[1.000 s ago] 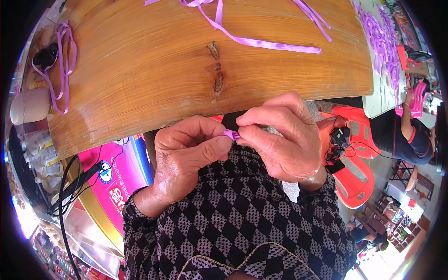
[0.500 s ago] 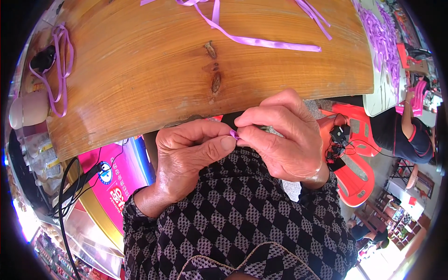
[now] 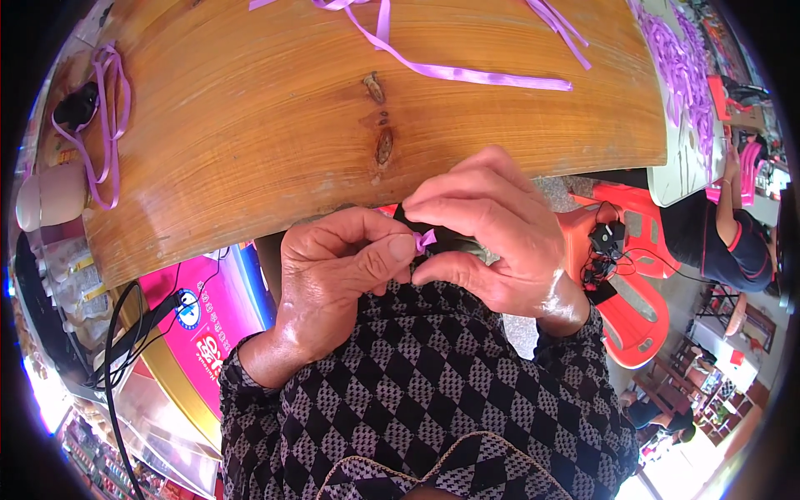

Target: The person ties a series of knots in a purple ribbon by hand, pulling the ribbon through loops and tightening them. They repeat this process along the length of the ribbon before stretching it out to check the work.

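A small piece of purple ribbon [image 3: 427,240], which looks folded or knotted, pokes out from the fingertips of my left hand [image 3: 333,271]. Thumb and forefinger pinch it just off the near edge of the wooden table [image 3: 250,158]. Close on its right is my right hand [image 3: 508,242], thumb and fingers spread apart with nothing between them. Its fingertips are near the ribbon but apart from it. The part of the ribbon inside the left-hand pinch is hidden.
Purple ribbon lengths [image 3: 492,78] lie at the table's far side. A ribbon loop [image 3: 112,125] lies at left by a black object [image 3: 77,107]. A ribbon heap [image 3: 679,75] covers a white surface at right. Red chair [image 3: 637,325], pink box [image 3: 179,333], and a person [image 3: 704,237] are nearby.
My right hand has let go of the ribbon and opened, its thumb and fingers now apart. More of the ribbon shows beyond my left thumb, which still pinches it.
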{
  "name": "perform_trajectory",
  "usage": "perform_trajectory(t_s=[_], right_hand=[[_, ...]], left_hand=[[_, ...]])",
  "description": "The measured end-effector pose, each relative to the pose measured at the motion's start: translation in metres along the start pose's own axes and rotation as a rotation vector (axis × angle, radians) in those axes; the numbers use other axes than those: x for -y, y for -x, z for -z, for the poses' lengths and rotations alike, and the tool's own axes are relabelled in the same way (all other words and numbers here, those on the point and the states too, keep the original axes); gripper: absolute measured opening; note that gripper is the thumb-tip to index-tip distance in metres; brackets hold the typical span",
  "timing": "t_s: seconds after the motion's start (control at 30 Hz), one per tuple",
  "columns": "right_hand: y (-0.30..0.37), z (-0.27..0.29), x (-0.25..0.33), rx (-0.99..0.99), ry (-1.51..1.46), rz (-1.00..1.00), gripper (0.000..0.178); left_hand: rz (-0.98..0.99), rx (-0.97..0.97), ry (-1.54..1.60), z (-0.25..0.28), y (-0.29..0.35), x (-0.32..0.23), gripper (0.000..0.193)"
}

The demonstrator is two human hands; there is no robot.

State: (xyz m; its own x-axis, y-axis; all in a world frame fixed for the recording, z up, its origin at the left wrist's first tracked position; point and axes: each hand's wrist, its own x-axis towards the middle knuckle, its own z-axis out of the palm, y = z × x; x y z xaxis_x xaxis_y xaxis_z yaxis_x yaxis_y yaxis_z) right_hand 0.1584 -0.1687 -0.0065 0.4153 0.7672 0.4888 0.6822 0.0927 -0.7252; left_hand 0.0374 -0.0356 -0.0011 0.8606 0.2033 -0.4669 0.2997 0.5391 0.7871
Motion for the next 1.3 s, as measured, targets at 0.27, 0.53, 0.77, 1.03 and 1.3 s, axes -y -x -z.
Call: perform_trajectory(t_s=[0.27,0.53,0.77,1.03,1.3], right_hand=[[0.005,-0.007,-0.004,0.026,-0.093,-0.010,0.033],[0.004,-0.001,0.001,0.074,-0.242,-0.095,0.021],[0.007,-0.001,0.001,0.086,-0.368,-0.149,0.015],[0.009,-0.004,0.002,0.087,-0.418,-0.239,0.014],[0.007,-0.002,0.004,0.122,-0.294,-0.204,0.020]], left_hand=[[0.028,-0.020,-0.095,0.004,0.001,0.001,0.014],[-0.043,0.048,-0.105,0.009,0.002,0.002,0.014],[-0.035,0.086,-0.187,0.011,0.008,-0.004,0.014],[-0.091,0.105,-0.282,0.013,0.007,-0.002,0.011],[0.022,0.082,-0.122,0.004,0.007,-0.008,0.009]])
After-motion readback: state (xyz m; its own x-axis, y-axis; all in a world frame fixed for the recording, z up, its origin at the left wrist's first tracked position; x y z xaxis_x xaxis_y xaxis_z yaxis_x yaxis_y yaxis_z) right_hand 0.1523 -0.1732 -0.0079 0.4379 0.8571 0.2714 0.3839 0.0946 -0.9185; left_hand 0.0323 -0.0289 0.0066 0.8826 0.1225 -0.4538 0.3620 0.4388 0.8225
